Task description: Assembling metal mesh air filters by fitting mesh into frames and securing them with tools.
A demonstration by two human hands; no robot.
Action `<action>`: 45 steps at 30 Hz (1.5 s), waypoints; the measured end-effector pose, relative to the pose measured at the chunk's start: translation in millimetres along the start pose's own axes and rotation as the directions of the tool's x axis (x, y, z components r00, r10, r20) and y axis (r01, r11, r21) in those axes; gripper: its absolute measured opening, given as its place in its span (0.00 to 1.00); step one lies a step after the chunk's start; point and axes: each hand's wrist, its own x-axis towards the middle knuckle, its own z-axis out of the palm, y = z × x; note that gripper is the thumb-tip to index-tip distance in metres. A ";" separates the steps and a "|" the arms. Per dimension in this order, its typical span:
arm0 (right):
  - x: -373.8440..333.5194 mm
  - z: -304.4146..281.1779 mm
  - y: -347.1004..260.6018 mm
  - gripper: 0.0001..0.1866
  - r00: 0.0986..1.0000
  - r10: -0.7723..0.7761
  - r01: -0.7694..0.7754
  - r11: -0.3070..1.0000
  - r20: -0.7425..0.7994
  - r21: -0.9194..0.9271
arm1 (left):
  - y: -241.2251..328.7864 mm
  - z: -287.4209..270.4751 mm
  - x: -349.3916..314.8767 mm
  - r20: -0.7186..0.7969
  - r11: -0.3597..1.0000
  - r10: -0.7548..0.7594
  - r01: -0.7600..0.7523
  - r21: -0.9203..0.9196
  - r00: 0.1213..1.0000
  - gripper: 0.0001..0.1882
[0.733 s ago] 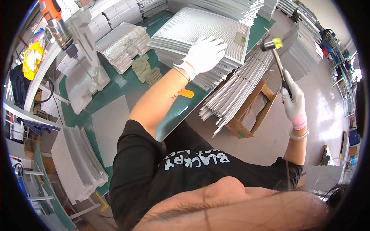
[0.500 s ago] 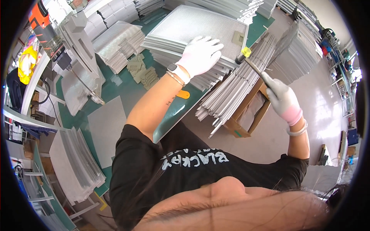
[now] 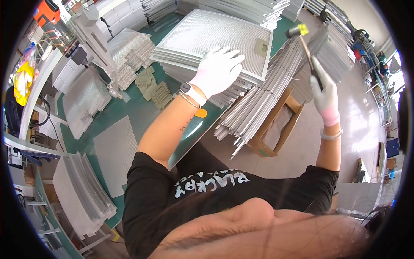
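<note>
A stack of framed metal mesh filter panels [image 3: 207, 34] lies on the green table, the top one with a beige plate [image 3: 261, 47] set near its right edge. Across the near side of that top panel rests my left hand [image 3: 218, 69], white-gloved, fingers stretched out and somewhat spread. In the air to the right, my right hand [image 3: 323, 88], also gloved, is wrapped round the handle of a mallet [image 3: 305, 43]. Its head, black with a yellow-green end, is raised above and apart from the stack's right corner.
Long metal strips [image 3: 263, 99] lie bundled over an open cardboard box [image 3: 280, 129] beside the table [image 3: 170, 129]. Beige plates [image 3: 157, 90] and mesh sheets [image 3: 129, 56] sit left of the panels. An orange-black power drill [image 3: 56, 30] stands mounted at far left.
The mallet has risen from the panel's right corner, up and to the right, with my right hand. My left hand stays flat on the top panel.
</note>
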 end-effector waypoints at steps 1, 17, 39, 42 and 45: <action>9.1 -0.9 6.0 0.25 0.999 0.029 -0.029 0.999 -0.034 -0.016 | 2.5 1.5 2.2 -0.004 1.000 0.007 -0.007 -0.009 1.000 0.21; 89.5 86.0 87.3 0.25 0.969 0.204 -0.162 0.950 0.140 -0.265 | 4.3 -6.3 1.6 0.004 0.999 -0.017 0.017 -0.047 1.000 0.20; -147.1 247.0 -131.4 0.25 0.808 -0.257 0.117 0.952 0.531 0.282 | 6.5 -150.7 -454.3 0.209 0.398 -0.917 0.821 0.409 0.341 0.37; -124.4 295.5 -155.9 0.26 0.781 -0.206 0.191 0.978 0.589 0.089 | 27.7 -135.2 -492.1 0.143 0.267 -0.964 0.851 0.453 0.226 0.46; -87.0 316.7 -199.0 0.24 0.748 -0.217 0.303 0.953 0.628 -0.032 | 38.5 -112.4 -463.1 0.088 0.110 -0.993 0.900 0.423 0.080 0.46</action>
